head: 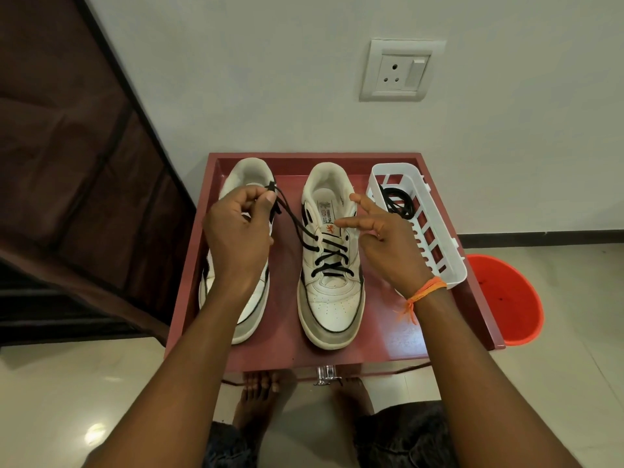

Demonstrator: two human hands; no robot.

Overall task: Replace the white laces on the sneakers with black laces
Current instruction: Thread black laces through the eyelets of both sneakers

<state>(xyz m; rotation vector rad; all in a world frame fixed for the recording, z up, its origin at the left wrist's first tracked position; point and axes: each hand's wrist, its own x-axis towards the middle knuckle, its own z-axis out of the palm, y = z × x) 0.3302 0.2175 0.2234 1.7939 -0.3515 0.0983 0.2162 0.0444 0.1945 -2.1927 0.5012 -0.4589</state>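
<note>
left hand [236, 231] pinches both black lace [297, 228] ends, pulled up from the half-laced right sneaker [332, 298] on the red table [280, 332], while the right hand [381, 244] hovers open, fingers spread, over its tongue.

bare tray floor [287, 298] between sneakers, white basket [435, 244] crowding right (wall behind)

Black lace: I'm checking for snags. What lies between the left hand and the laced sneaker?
Head view: only the taut black lace spans from left hand to sneaker, above bare red tray.
</note>
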